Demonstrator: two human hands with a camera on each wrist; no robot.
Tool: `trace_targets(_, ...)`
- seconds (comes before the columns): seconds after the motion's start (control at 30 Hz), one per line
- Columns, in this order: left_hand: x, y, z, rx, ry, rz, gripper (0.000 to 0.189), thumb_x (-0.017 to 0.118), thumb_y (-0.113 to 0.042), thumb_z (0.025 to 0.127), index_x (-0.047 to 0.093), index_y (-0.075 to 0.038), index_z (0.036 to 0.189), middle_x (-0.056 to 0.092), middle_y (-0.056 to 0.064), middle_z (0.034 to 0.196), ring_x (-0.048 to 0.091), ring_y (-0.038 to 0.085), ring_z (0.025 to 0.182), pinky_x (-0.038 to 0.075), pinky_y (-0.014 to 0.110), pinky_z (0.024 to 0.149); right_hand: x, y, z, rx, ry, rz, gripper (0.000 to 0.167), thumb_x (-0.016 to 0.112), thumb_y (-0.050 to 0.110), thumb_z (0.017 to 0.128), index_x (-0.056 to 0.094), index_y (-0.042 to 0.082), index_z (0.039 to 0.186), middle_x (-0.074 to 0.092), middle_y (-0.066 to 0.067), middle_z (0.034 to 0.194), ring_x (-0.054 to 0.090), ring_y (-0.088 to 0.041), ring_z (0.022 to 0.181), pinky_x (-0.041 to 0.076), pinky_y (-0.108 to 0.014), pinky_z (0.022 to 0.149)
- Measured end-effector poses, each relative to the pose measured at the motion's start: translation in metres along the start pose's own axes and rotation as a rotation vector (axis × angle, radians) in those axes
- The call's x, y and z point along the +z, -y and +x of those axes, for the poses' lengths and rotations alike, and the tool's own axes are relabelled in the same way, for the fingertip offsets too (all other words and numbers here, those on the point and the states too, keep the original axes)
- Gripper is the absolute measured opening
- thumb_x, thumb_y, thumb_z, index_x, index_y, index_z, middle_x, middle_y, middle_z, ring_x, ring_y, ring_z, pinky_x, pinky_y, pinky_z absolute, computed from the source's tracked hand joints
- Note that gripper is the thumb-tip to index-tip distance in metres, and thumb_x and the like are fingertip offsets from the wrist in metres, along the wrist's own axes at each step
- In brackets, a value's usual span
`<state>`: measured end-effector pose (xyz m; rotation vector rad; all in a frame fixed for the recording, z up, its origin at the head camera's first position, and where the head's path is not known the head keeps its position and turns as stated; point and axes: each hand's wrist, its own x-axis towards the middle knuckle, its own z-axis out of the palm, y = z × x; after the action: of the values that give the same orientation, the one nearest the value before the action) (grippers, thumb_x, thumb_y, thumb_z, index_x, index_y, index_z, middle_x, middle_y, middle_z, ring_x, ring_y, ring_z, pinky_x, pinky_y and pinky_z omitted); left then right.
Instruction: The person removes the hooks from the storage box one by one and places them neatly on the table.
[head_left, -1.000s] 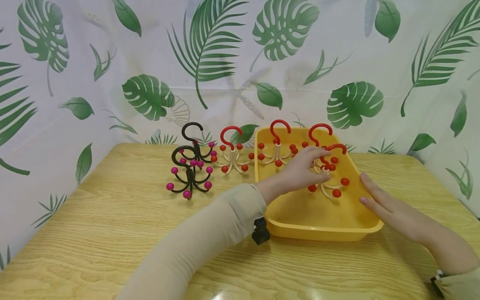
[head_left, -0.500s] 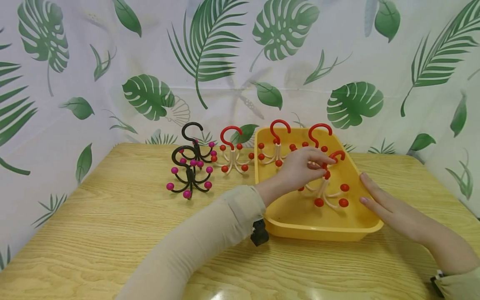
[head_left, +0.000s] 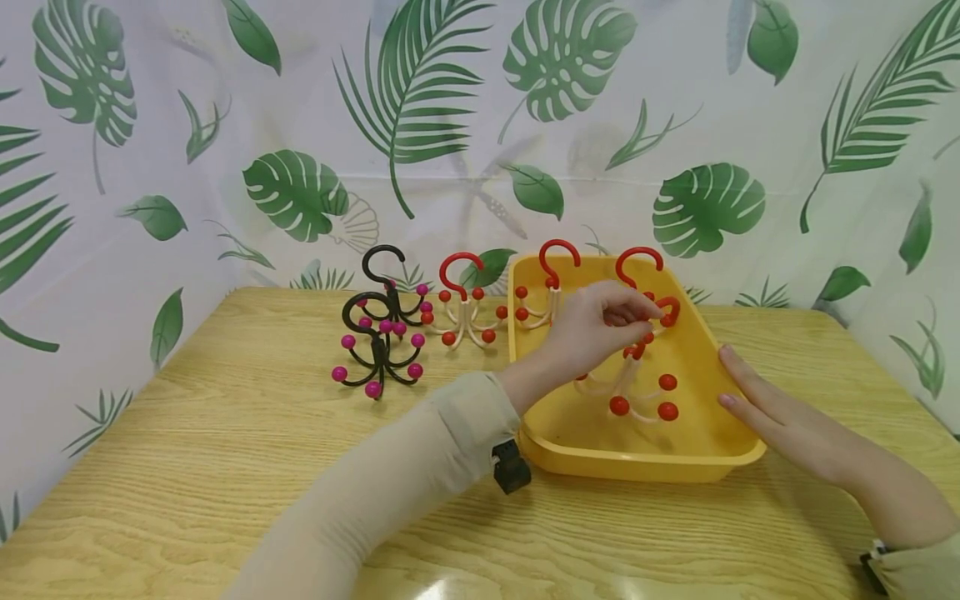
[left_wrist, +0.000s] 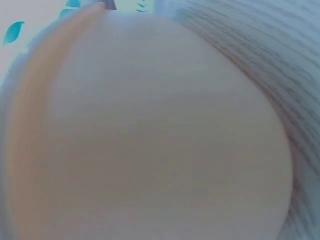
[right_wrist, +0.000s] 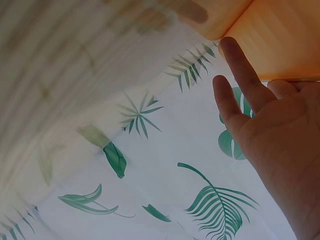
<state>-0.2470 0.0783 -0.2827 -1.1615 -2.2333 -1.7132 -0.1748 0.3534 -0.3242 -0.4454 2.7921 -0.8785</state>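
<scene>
My left hand (head_left: 588, 329) pinches the red hook at the top of a cream rotating hook hanger (head_left: 624, 379), whose curved arms end in red balls. This hanger tilts over the floor of the yellow tray (head_left: 645, 467). My right hand (head_left: 783, 421) lies with straight fingers against the tray's right side. In the right wrist view the fingers of the right hand (right_wrist: 275, 120) extend along the orange-looking tray wall (right_wrist: 285, 40). Two more red-and-cream hangers, one at the left (head_left: 553, 304) and one with its red hook (head_left: 640, 262) showing, stand at the tray's back, partly hidden by my left hand.
Left of the tray, another red-and-cream hanger (head_left: 465, 312) stands on the wooden table (head_left: 225, 467). Beside it are two black hangers with magenta balls, one in front (head_left: 380, 354) and one behind (head_left: 393, 300). A leaf-patterned cloth (head_left: 450, 108) rises behind the table.
My left hand has closed on the red hook and drawn that hanger toward the front and left within the tray, tilting it. My right hand has stayed at the tray's side.
</scene>
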Motion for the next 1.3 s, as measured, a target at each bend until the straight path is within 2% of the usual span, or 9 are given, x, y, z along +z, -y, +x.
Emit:
trace_targets(0.13, -0.011, -0.011, -0.003, 0.033, -0.029, -0.023, 0.015, 0.068, -0.001, 0.087, 0.071, -0.003, 0.101, 0.066, 0.006, 0.095, 0.059, 0.005, 0.079, 0.051, 0.018, 0.075, 0.001, 0.0, 0.001, -0.004, 0.0, -0.001, 0.068, 0.036, 0.038, 0.104, -0.006, 0.017, 0.153, -0.008, -0.019, 0.157, 0.0, -0.049, 0.139, 0.008, -0.072, 0.101)
trace_targets(0.27, -0.027, -0.02, -0.009, 0.069, -0.054, -0.052, 0.015, 0.067, 0.0, 0.087, 0.071, -0.002, 0.101, 0.067, 0.007, 0.097, 0.061, 0.007, 0.08, 0.052, 0.023, 0.077, 0.001, 0.0, 0.001, -0.008, -0.005, -0.012, 0.067, 0.036, 0.037, 0.104, -0.006, 0.017, 0.153, -0.008, -0.019, 0.157, 0.0, -0.049, 0.139, 0.008, -0.071, 0.102)
trace_targets(0.57, -0.07, -0.03, -0.027, 0.175, -0.131, -0.037, 0.016, 0.067, 0.004, 0.086, 0.07, 0.002, 0.101, 0.067, 0.009, 0.097, 0.062, 0.01, 0.081, 0.054, 0.03, 0.077, 0.0, 0.003, 0.0, -0.01, -0.001, -0.01, 0.068, 0.036, 0.038, 0.104, -0.006, 0.018, 0.153, -0.01, -0.016, 0.157, -0.002, -0.048, 0.139, 0.007, -0.071, 0.102)
trace_targets(0.87, -0.104, -0.032, -0.045, 0.133, -0.184, -0.051, 0.016, 0.067, 0.003, 0.086, 0.07, 0.002, 0.102, 0.068, 0.008, 0.097, 0.064, 0.018, 0.082, 0.054, 0.035, 0.076, 0.001, 0.001, -0.001, -0.006, 0.004, 0.005, 0.068, 0.036, 0.038, 0.104, -0.006, 0.017, 0.153, -0.011, -0.016, 0.157, -0.003, -0.048, 0.139, 0.006, -0.071, 0.102)
trace_targets(0.97, -0.114, -0.032, -0.05, 0.12, -0.204, -0.033, 0.017, 0.067, 0.003, 0.086, 0.069, 0.002, 0.103, 0.069, 0.009, 0.096, 0.065, 0.02, 0.082, 0.054, 0.035, 0.078, 0.001, 0.001, -0.001, -0.007, 0.005, 0.009, 0.068, 0.036, 0.038, 0.104, -0.007, 0.018, 0.153, -0.012, -0.016, 0.157, -0.004, -0.048, 0.139, 0.006, -0.072, 0.101)
trace_targets(1.2, -0.135, -0.029, -0.063, 0.082, -0.256, 0.022, 0.018, 0.068, 0.001, 0.086, 0.07, 0.0, 0.104, 0.069, 0.006, 0.094, 0.065, 0.017, 0.082, 0.053, 0.029, 0.071, 0.0, 0.002, -0.001, -0.013, 0.004, 0.006, 0.068, 0.036, 0.037, 0.104, -0.007, 0.018, 0.153, -0.011, -0.017, 0.157, -0.004, -0.048, 0.139, 0.006, -0.072, 0.101)
trace_targets(1.3, -0.141, -0.024, -0.068, 0.061, -0.263, 0.025, 0.018, 0.068, 0.001, 0.086, 0.069, 0.0, 0.104, 0.069, 0.007, 0.094, 0.064, 0.019, 0.082, 0.051, 0.029, 0.072, 0.0, 0.002, -0.001, -0.009, 0.007, 0.008, 0.068, 0.036, 0.038, 0.104, -0.007, 0.018, 0.153, -0.011, -0.017, 0.157, -0.003, -0.049, 0.139, 0.007, -0.072, 0.1)
